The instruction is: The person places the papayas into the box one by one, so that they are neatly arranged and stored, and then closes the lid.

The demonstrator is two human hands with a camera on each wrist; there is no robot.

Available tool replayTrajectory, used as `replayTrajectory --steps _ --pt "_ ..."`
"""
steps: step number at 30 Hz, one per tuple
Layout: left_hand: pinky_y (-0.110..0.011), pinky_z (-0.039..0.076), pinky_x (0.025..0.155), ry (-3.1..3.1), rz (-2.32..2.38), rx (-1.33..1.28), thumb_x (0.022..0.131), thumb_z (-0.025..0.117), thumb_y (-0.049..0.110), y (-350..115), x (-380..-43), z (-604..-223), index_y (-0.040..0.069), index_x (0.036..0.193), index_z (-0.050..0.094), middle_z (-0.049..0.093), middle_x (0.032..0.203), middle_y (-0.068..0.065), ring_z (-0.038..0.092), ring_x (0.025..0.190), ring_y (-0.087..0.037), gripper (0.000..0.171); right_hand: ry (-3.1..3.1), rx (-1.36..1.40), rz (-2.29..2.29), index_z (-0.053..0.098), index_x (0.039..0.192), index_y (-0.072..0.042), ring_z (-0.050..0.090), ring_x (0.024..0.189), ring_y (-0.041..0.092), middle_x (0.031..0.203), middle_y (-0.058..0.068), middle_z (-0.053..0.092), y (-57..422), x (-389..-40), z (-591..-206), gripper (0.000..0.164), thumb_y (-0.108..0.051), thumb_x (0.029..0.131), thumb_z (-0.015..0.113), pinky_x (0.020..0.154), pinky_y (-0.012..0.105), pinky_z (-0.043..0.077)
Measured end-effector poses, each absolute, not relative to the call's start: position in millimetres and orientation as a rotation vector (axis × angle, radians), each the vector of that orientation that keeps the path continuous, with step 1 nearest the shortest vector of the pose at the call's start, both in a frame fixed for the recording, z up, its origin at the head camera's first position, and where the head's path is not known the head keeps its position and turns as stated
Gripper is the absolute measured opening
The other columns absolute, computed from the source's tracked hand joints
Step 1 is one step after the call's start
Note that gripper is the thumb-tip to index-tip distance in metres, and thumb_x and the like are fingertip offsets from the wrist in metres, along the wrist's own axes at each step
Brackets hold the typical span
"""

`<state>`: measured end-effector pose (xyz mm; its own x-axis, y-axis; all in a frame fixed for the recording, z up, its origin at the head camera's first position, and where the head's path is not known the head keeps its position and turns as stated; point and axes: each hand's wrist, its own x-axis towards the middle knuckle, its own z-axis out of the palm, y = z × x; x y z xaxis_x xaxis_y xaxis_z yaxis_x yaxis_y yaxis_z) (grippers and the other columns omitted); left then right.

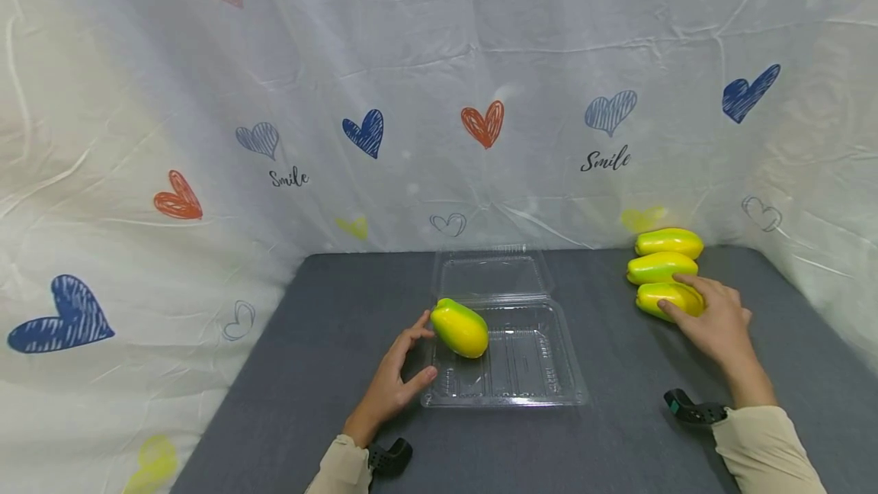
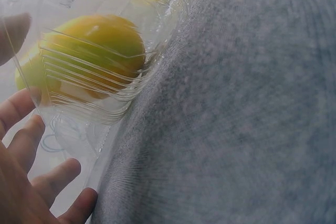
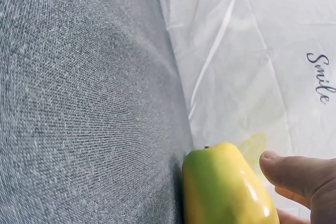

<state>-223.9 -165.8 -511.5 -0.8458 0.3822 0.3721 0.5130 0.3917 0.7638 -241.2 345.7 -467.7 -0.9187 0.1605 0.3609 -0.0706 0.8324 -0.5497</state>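
A clear plastic clamshell box (image 1: 576, 387) lies on the table with its lid folded back. One yellow-green papaya (image 1: 461, 328) rests in its left part, visible through the ribbed wall in the left wrist view. My left hand (image 1: 392, 380) is at the box's left side, fingers spread and loosely bent, holding nothing. At the right, my right hand (image 1: 716, 319) reaches over the nearest papaya (image 1: 661, 300) of a column of three. Its thumb and fingers are parted around that fruit. In the right wrist view the thumb (image 3: 294, 171) stands slightly off the papaya (image 3: 226, 187).
Behind the nearest fruit lie a middle papaya (image 1: 661, 267) and a far papaya (image 1: 669, 242), close together near the table's back edge. The open lid (image 1: 490, 277) extends toward the back. A white curtain (image 1: 425, 59) printed with hearts hangs behind the grey table (image 1: 315, 311).
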Motion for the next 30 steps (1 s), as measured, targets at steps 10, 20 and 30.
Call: replayTrajectory --steps 10,20,30 --pt "-0.051 0.026 0.125 -2.494 -1.441 -0.82 0.093 0.069 0.016 -166.4 -222.3 -509.8 0.018 0.139 0.051 0.031 0.168 -0.003 0.031 0.155 -0.025 0.05 -2.661 -0.071 0.814 0.057 0.134 0.005 0.032 0.114 0.059 0.129 0.038 0.045 346.8 -237.5 -466.3 0.058 -0.037 0.096 0.069 0.08 0.069 0.02" --pt "-0.055 0.026 0.124 -2.502 -1.449 -0.812 0.093 0.069 0.018 -166.5 -221.0 -510.7 0.015 0.139 0.051 0.03 0.168 -0.002 0.03 0.155 -0.025 0.05 -2.715 -0.056 0.81 0.058 0.134 0.006 0.034 0.112 0.058 0.125 0.037 0.046 349.6 -235.5 -466.3 0.061 -0.041 0.096 0.068 0.078 0.067 0.023" --pt "-0.059 0.026 0.122 -2.499 -1.453 -0.819 0.093 0.069 0.017 -166.7 -223.1 -511.6 0.021 0.139 0.05 0.03 0.168 -0.002 0.031 0.155 -0.026 0.05 -2.74 -0.021 0.816 0.054 0.138 0.008 0.037 0.11 0.056 0.124 0.038 0.048 353.9 -235.4 -466.6 0.067 -0.041 0.094 0.071 0.079 0.059 0.028"
